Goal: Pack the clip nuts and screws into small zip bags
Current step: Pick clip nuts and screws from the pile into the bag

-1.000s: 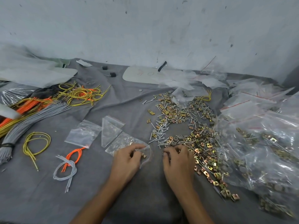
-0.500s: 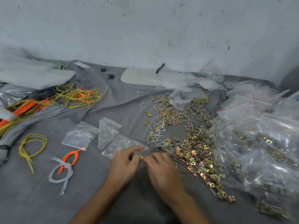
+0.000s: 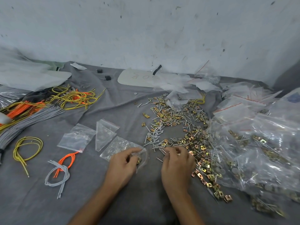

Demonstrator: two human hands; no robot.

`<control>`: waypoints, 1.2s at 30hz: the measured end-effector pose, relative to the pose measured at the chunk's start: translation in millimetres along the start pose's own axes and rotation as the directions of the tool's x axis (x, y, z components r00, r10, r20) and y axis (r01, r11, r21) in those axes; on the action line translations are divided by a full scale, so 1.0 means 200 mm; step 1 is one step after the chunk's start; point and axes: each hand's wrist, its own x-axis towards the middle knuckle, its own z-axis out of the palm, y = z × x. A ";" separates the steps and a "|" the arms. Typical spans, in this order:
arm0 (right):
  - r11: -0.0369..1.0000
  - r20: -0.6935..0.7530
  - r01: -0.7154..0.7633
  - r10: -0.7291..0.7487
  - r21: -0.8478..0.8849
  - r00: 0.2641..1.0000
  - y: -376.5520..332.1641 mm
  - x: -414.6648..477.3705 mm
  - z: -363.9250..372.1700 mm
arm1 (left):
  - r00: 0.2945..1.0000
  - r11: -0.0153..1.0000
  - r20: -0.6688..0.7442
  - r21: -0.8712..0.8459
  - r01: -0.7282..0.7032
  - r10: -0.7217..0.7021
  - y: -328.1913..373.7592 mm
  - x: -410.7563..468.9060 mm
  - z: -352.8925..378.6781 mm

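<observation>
Zip bag (image 3: 121, 146) mouth toward right hand (image 3: 177, 164)

My right hand (image 3: 177, 163) gone from mouth of zip bag (image 3: 120, 146), where half second ago fingertips met left hand (image 3: 123, 163). Now back at near edge of pile of clip nuts and screws (image 3: 194, 143), same spot as one second ago. Gap between my hands open again. Fingers curled down onto loose pieces; can't tell if pinching any. Bag mouth uncovered.
</observation>
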 end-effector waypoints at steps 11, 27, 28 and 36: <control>0.976 0.061 -0.213 0.215 -0.044 0.975 0.01 0.06 0.05 | 1.000 1.000 -0.012 0.008 -0.027 0.027 -0.01 0.00 -0.01; 0.986 0.137 -0.144 0.154 -0.082 0.979 0.00 0.04 0.03 | 1.000 1.000 -0.013 0.014 -0.002 0.002 0.00 0.00 -0.01; 0.985 0.148 -0.141 0.155 -0.096 0.977 0.00 0.04 0.03 | 1.000 1.000 -0.014 0.017 -0.003 0.003 -0.01 0.00 -0.01; 0.986 0.172 -0.098 0.121 -0.133 0.978 0.02 0.05 0.06 | 1.000 1.000 -0.003 0.011 -0.003 0.003 -0.02 0.00 0.00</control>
